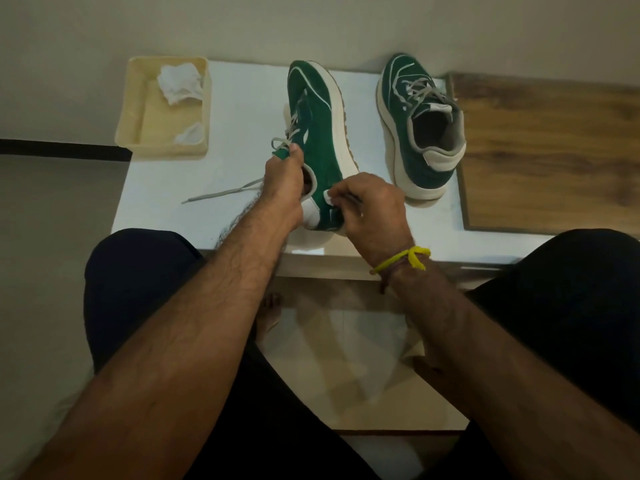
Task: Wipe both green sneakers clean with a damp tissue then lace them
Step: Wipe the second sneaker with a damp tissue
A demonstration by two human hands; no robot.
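A green sneaker (318, 133) with a thick white sole lies tilted on its side in the middle of the white table (235, 109). My left hand (282, 181) grips its tongue and collar, thumb up by the laces. A loose grey lace (221, 192) trails left across the table. My right hand (372, 206) pinches a small white tissue (327, 196) against the sneaker's green side near the heel. The second green sneaker (420, 129) stands upright at the back right, laced, its opening facing me.
A cream tray (138, 119) at the table's back left holds two crumpled white tissues (180, 83). A wooden surface (547, 157) adjoins the table on the right. My knees in dark trousers flank the table's near edge; bare feet show on the tiled floor below.
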